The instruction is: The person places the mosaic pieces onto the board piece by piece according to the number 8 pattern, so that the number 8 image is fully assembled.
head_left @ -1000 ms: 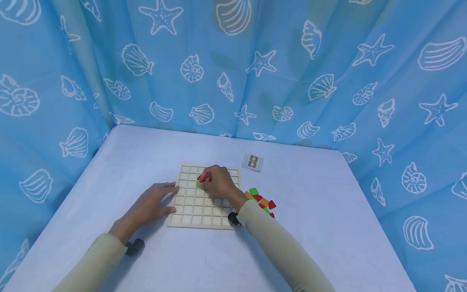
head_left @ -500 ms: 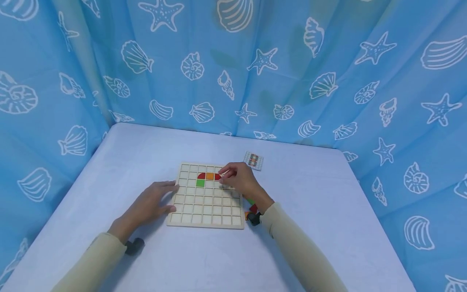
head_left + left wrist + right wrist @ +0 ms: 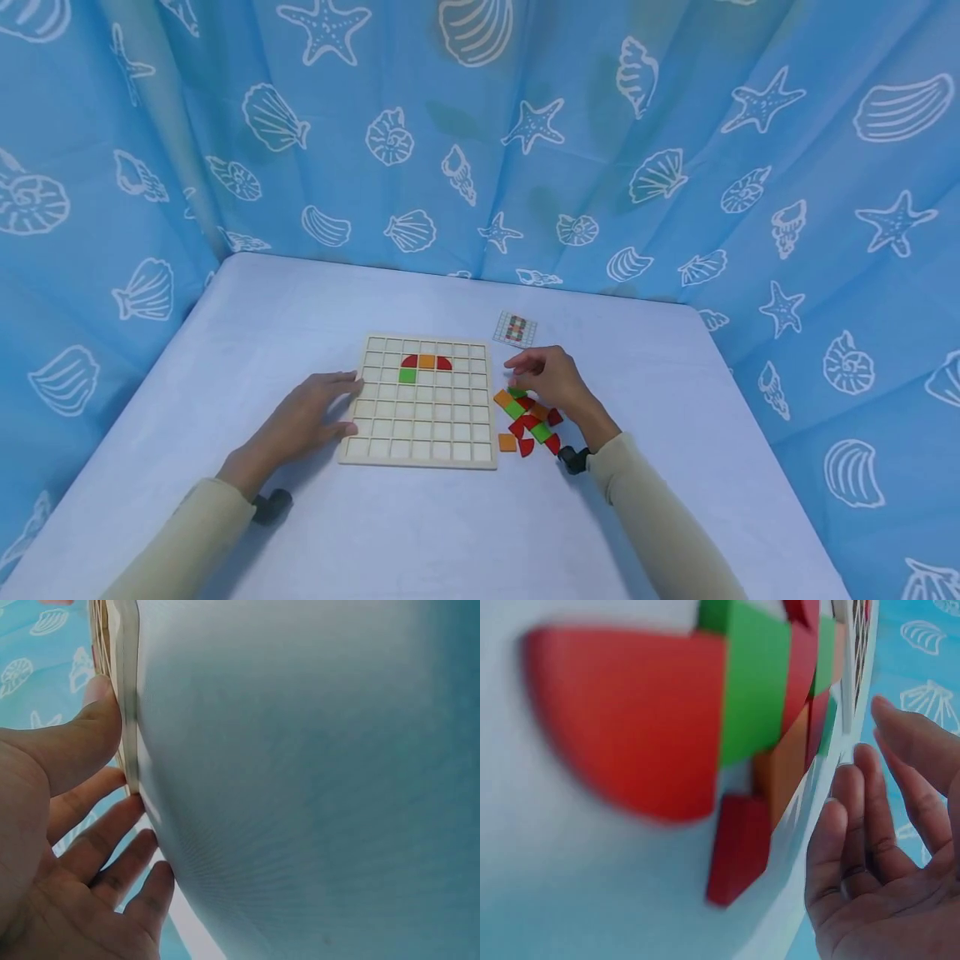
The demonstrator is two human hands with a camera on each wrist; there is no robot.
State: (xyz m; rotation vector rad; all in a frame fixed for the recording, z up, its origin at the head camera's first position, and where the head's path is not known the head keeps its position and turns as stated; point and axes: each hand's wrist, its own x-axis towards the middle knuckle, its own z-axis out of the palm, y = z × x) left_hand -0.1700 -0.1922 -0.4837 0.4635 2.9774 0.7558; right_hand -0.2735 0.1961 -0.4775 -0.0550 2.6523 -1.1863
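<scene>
Your left hand (image 3: 300,421) lay flat on the white table (image 3: 420,533), fingers straight, tips touching the left edge of the pale wooden grid board (image 3: 420,421). Your right hand (image 3: 551,379) hovered over the loose pile of red, green and orange tiles (image 3: 528,417) just right of the board, fingers loosely curved, nothing gripped. On the board's upper rows sat two red quarter-round tiles (image 3: 410,362) flanking an orange square tile (image 3: 427,362), a green square tile (image 3: 407,376) below. Farther back lay a small pattern card (image 3: 515,329).
</scene>
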